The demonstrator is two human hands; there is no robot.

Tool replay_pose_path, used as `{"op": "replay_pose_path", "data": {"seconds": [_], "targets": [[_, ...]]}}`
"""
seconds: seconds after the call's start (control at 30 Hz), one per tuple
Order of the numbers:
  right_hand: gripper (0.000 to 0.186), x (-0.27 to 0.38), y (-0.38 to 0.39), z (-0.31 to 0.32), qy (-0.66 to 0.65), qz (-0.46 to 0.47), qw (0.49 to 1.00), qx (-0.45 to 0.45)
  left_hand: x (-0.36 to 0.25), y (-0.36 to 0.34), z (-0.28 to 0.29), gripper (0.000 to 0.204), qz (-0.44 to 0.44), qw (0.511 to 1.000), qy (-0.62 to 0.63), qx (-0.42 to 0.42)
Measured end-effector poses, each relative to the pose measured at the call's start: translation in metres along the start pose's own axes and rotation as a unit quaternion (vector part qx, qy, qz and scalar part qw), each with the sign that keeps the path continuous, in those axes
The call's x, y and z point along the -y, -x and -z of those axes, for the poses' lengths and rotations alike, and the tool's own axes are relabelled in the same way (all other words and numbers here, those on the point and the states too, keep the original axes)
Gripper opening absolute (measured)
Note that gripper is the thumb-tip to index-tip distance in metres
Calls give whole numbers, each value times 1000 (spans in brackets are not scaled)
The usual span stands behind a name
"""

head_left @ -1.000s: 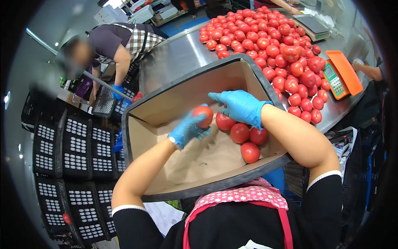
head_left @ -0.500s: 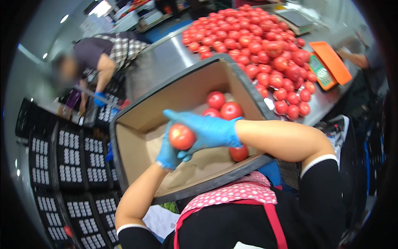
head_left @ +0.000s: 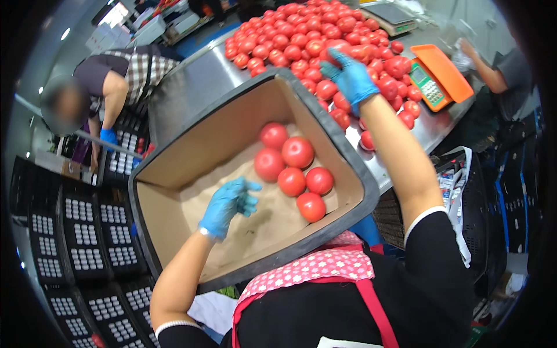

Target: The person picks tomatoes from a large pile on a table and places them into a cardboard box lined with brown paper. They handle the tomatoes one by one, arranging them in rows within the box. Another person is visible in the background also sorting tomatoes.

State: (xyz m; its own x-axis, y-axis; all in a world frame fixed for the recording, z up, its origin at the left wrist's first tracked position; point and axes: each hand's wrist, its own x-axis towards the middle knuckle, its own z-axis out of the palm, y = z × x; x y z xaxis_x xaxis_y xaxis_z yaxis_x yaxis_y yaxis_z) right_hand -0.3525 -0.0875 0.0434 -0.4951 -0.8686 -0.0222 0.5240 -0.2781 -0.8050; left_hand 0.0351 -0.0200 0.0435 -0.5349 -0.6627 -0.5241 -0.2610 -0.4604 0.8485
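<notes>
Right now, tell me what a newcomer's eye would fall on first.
Probably the tomato heap on the metal table, top centre. Then the bin in the middle, holding six tomatoes, with the blue-gloved left hand over its floor. The orange scale stands out at upper right.

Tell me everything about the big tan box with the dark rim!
It's a deep, open-topped rectangular box with a thick dark-grey rim and tan inner walls that look like cardboard. It sits slantwise beside a shiny metal table. Six round red tomatoes rest toward its right; the blue-gloved left hand hangs over its floor.
</notes>
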Motion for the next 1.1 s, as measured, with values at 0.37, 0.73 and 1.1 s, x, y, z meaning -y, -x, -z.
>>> {"op": "replay_pose_path", "data": {"seconds": [0.37, 0.73, 1.1], "targets": [[46, -9, 104, -181, 85, 108, 924, 356, 24, -87, -13, 77, -264, 764, -578, -111], [50, -75, 90, -130, 598, 123, 637, 470, -10, -44, 25, 79, -65, 994, -70, -59], [97, -80, 145, -151, 491, 46, 678, 545, -17, 19, 43, 79, -22, 966, 257, -29]]}}
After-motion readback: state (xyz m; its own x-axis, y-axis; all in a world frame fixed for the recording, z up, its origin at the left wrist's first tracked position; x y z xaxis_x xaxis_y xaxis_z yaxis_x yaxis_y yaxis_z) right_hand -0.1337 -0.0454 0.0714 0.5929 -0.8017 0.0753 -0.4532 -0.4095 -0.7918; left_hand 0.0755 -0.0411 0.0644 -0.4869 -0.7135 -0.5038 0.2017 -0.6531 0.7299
